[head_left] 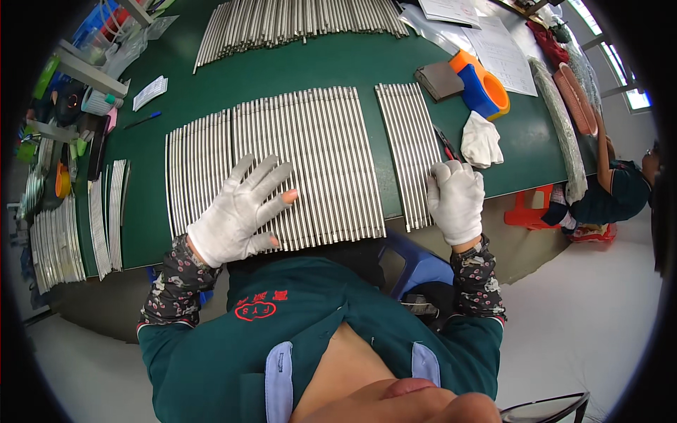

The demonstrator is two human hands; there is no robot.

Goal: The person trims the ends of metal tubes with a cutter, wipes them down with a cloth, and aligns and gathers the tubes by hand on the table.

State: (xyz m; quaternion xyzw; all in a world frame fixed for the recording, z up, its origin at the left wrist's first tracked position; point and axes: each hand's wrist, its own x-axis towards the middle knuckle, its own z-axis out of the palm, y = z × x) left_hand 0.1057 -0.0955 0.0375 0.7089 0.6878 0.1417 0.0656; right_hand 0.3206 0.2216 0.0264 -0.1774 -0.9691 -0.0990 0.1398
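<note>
My left hand (240, 208), in a white glove with some fingertips bare, lies with its fingers spread over a wide row of shiny metal rods (317, 155). The rods lie side by side, pointing away from me. A narrower row of metal rods (402, 141) lies to the right, across a strip of green table. At its right edge my right hand (457, 201), also gloved, is closed with the fingers curled in. Whatever it may hold is hidden. Just beyond that hand lies a tool with red-and-black handles (447, 144), partly covered by the glove.
A crumpled white glove (482, 140), a blue and orange tape dispenser (485, 92) and a grey block (440, 80) lie at the right. More rods (296, 25) lie along the far side. A blue pen (143, 120) is at left. Another person (620, 187) sits far right.
</note>
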